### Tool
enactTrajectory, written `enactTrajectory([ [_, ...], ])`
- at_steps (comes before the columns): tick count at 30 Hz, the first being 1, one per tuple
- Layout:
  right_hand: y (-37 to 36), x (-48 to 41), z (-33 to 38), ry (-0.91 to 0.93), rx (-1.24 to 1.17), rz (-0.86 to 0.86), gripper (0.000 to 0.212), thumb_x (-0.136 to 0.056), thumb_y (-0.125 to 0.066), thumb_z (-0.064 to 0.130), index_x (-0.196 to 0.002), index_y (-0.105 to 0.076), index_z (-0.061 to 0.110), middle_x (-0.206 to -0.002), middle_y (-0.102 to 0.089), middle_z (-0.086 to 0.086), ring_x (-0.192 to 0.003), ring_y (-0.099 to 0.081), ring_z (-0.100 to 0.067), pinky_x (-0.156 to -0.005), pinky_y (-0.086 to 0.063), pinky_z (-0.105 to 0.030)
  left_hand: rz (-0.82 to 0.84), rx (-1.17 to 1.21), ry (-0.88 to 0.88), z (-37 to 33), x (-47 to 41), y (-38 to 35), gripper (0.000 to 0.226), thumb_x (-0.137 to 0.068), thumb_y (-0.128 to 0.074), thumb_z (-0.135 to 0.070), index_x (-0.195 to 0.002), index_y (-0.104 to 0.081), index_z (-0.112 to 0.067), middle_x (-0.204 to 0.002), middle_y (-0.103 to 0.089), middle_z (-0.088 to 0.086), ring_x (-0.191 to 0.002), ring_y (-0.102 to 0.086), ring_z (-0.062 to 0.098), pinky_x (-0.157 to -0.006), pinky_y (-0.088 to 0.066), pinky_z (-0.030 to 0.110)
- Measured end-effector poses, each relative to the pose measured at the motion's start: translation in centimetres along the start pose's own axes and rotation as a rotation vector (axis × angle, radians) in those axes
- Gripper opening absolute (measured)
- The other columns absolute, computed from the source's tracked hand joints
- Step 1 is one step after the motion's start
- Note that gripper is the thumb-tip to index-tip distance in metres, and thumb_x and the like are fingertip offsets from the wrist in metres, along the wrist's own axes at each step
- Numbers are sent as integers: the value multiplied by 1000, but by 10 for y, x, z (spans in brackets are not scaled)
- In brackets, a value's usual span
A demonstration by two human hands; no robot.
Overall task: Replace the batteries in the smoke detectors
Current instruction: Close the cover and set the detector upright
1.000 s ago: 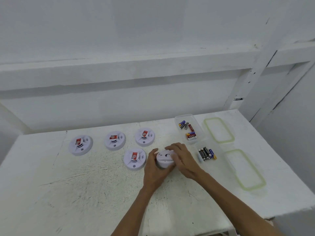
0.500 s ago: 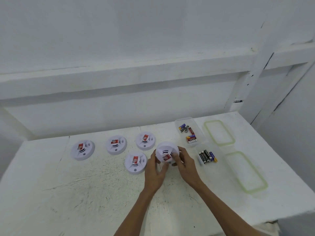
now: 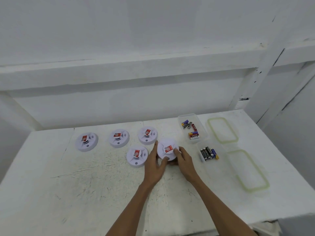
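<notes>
I hold a round white smoke detector (image 3: 167,149) with a red label between both hands, face up, just above the white table (image 3: 85,184). My left hand (image 3: 156,165) grips its left and front edge with the thumb on its rim. My right hand (image 3: 185,160) grips its right edge. Several other white detectors lie face up to the left: one (image 3: 137,155) beside my left hand, and three in a back row (image 3: 147,135) (image 3: 119,138) (image 3: 86,141). Black batteries (image 3: 208,153) lie in a clear tub at the right.
A second clear tub (image 3: 180,119) behind holds several mixed batteries (image 3: 191,130). Two green-rimmed lids (image 3: 222,130) (image 3: 247,169) lie along the table's right side. A white wall and ledge stand behind the table. The table's front edge is near my forearms.
The detector lay under both hands a second ago; I lifted and turned it so its red-labelled face shows, and it now sits lower, close to the table.
</notes>
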State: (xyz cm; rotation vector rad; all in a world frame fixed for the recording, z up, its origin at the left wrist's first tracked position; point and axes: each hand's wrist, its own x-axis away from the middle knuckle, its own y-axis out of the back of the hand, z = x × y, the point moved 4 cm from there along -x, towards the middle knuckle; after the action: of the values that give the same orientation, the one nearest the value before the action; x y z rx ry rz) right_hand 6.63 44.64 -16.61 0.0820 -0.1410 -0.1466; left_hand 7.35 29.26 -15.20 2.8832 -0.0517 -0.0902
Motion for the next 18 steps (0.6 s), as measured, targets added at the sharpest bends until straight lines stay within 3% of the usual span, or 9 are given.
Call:
enactTrajectory([
  [5, 1, -2, -5, -12, -28, -4, 27, -100, -50, 38, -110, -67, 19, -108, -74, 1, -100, -71, -21, -87, -59, -48, 14, 16, -25, -3, 0, 3, 70, -95, -62, -45, -156, -37, -21, -154, -48, -9, -142, -44, 9, -113, -46, 44],
  [7, 1, -3, -4, -10, -27, -13, 25, -100, -50, 36, -105, -68, 20, -105, -74, 0, -100, -70, -20, -88, -58, -46, 17, 9, -32, -6, -1, 4, 68, -96, -65, -37, -156, -37, -21, -154, -48, -9, -142, -44, 9, -114, -45, 41],
  [11, 3, -2, 0, -14, -16, -17, 25, -103, -48, 35, -106, -68, 21, -105, -73, 2, -102, -68, -16, -90, -56, -37, 14, -28, -44, -6, -1, 3, 73, -93, -73, -20, -156, -36, -15, -155, -46, -6, -141, -43, 3, -111, -41, 19],
  [18, 4, 1, 0, 11, 58, 10, 30, -103, -47, 43, -110, -66, 20, -107, -73, 4, -98, -70, -14, -85, -60, -38, 45, -30, -40, -2, 0, 1, 74, -94, -73, -20, -157, -34, -18, -156, -45, -7, -142, -42, 5, -113, -42, 25],
])
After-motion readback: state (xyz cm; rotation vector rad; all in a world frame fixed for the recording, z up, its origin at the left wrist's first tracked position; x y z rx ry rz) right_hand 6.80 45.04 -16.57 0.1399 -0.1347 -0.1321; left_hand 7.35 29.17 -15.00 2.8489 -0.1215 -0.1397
